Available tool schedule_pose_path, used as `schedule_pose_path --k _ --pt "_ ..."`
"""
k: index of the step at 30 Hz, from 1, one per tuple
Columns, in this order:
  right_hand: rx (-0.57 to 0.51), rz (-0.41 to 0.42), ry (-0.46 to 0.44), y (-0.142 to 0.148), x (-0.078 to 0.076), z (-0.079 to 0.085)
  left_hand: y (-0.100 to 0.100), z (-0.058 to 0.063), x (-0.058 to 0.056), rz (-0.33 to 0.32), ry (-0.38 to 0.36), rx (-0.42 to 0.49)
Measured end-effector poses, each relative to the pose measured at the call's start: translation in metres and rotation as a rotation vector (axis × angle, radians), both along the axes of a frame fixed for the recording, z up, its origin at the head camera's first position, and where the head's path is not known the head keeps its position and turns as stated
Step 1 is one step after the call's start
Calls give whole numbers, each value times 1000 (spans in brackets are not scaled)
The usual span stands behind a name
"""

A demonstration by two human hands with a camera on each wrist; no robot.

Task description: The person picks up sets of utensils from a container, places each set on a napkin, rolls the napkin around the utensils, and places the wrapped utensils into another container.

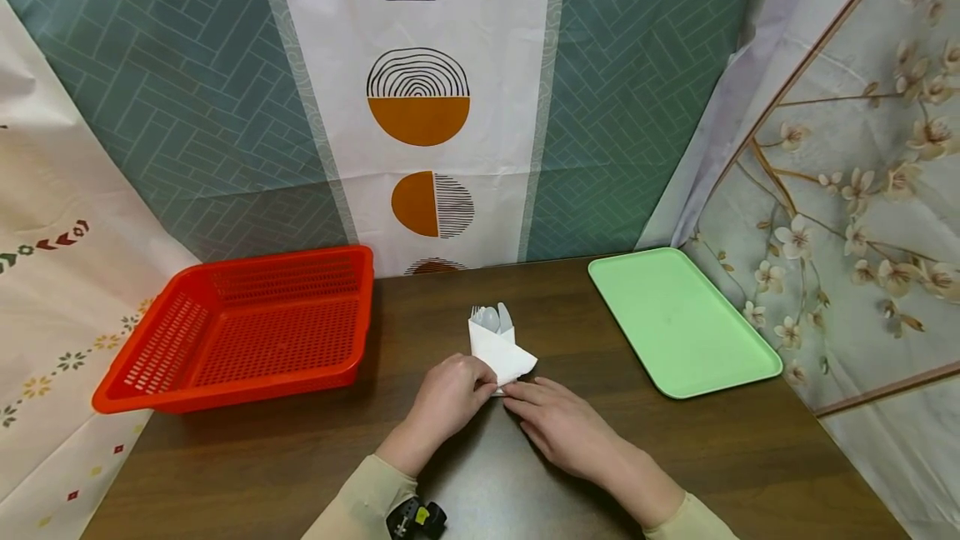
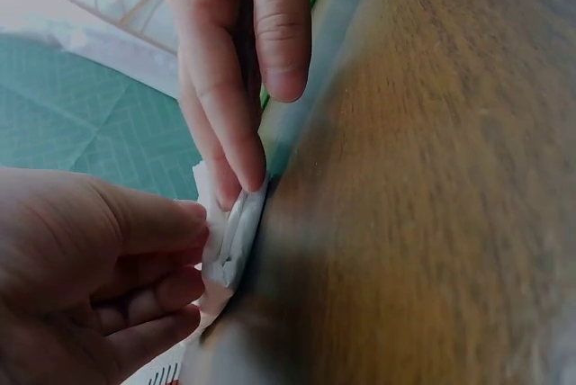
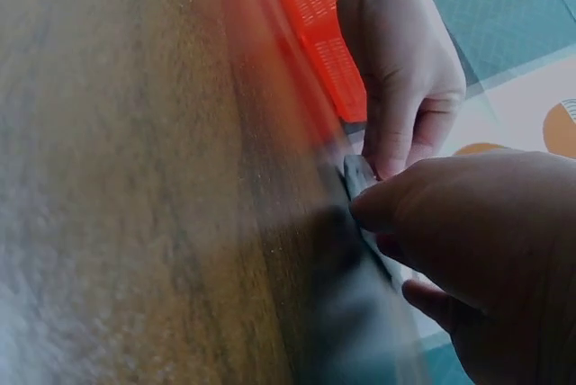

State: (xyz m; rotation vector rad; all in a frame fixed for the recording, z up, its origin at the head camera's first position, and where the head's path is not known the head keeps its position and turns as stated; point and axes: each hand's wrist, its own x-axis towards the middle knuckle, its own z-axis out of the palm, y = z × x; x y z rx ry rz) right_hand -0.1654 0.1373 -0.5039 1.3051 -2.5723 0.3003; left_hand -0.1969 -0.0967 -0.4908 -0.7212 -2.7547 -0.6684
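Observation:
A white paper napkin (image 1: 498,354) lies on the table, folded around a plastic fork (image 1: 477,314), spoon (image 1: 491,320) and knife (image 1: 505,317). Their heads stick out of its far end, and their handles are hidden in the folds. One napkin corner points out to the right. My left hand (image 1: 448,397) pinches the napkin's near left part between thumb and fingers. From the right, my right hand (image 1: 561,427) presses its extended fingertips on the near end, its thumb held apart in the left wrist view. The layered napkin edge (image 2: 236,237) shows between both hands there.
A red perforated plastic basket (image 1: 356,369) stands at the left of the brown wooden table (image 1: 315,473). At the right lies a light green tray (image 1: 675,323). Patterned cloth (image 1: 300,107) hangs behind the table and along both sides.

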Motion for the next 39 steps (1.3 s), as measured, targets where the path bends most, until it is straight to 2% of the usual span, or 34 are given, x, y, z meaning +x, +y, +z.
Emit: schedule_pose_path --k 5,9,16,20,26,32,39 --pt "-18 -1 -32 2 1 1 -5 0 4 -78 59 -41" --pt "-61 -12 -32 5 -1 3 -8 0 5 -125 73 -77" --pt "-131 -119 71 7 -13 9 -10 0 7 -206 89 -108" --pt "-125 -99 103 6 -18 8 -10 -1 7 -217 98 -125" --pt "-29 -28 103 5 -19 3 -10 2 8 -214 76 -122" --pt "10 -38 96 8 -15 0 -10 5 9 -209 89 -148" --pt "9 -55 43 8 -11 -1 -10 3 11 -219 160 -215"
